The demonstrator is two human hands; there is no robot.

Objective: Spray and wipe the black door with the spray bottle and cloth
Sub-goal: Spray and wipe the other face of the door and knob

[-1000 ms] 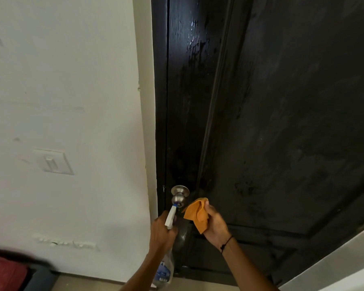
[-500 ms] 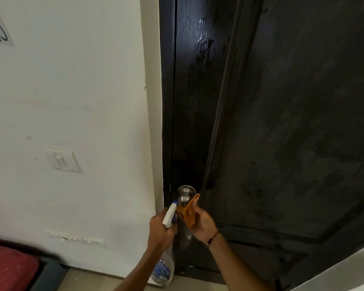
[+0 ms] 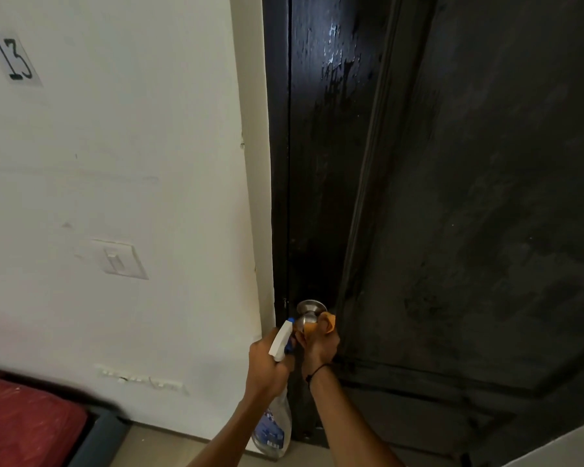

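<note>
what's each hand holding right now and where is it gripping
The left hand grips the spray bottle round its neck, below the white head. The right hand holds the orange cloth, bunched, at the door knob.

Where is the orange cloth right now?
In the head view, low and center, the orange cloth is bunched in the right hand against the silver doorknob.

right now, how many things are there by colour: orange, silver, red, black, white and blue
orange: 1, the cloth
silver: 1, the door knob
red: 1, the cushion
black: 1, the door
white and blue: 1, the spray bottle
total: 5
</note>
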